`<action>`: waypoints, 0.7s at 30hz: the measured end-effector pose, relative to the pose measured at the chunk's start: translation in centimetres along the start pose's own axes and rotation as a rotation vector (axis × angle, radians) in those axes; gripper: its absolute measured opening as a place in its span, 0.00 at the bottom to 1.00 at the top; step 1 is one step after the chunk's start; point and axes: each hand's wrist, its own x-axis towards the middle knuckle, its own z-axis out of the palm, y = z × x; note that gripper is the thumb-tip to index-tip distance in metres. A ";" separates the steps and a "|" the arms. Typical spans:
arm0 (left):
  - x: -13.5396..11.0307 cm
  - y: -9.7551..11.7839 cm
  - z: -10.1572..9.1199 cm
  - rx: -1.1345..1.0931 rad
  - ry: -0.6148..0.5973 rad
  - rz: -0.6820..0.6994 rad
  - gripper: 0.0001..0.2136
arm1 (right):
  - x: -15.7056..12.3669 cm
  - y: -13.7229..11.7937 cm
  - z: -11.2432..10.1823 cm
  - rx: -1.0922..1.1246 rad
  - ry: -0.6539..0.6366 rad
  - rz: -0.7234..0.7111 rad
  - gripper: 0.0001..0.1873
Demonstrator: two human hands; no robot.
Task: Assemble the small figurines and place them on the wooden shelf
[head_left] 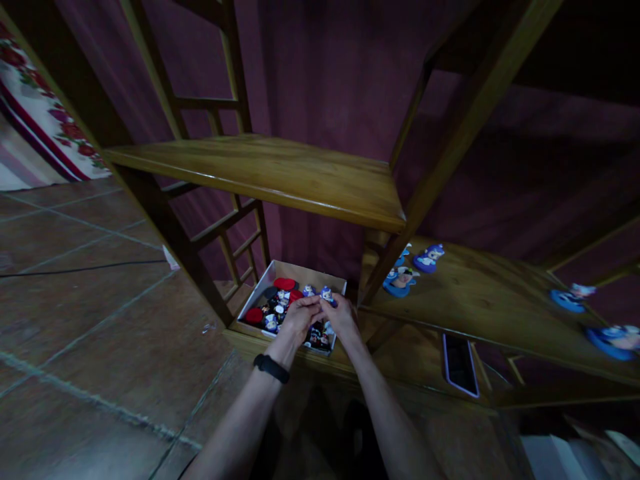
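Both my hands reach down into a shallow cardboard box (260, 285) on the bottom shelf of a wooden rack. The box holds several small figurines on red and blue bases. My left hand (301, 316), with a black band on its wrist, is curled with its fingertips meeting my right hand. My right hand (341, 313) pinches a small blue-and-white figurine (327, 294) at the box's far right. Whether the left hand also grips it is unclear.
A bare wooden shelf (270, 170) juts out above the box. A shelf to the right carries blue-based figurines (400, 280) and others (613, 339) at its far end. A phone (459, 364) lies on the lower board. Tiled floor (85, 313) spreads left.
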 end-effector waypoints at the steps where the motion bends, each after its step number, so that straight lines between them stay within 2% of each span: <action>1: 0.0 0.1 -0.1 -0.010 -0.001 0.002 0.09 | 0.0 0.1 0.0 0.018 -0.005 -0.005 0.14; 5: 0.2 0.5 -0.5 -0.039 0.008 0.013 0.10 | 0.3 0.5 0.3 0.136 -0.034 0.016 0.14; 12: 0.7 0.7 -1.4 -0.077 0.051 -0.024 0.06 | 1.0 1.7 2.0 0.497 -0.044 0.141 0.17; 21: 0.4 1.2 -1.2 -0.116 0.019 -0.050 0.05 | 0.9 1.8 1.8 0.415 -0.044 0.083 0.18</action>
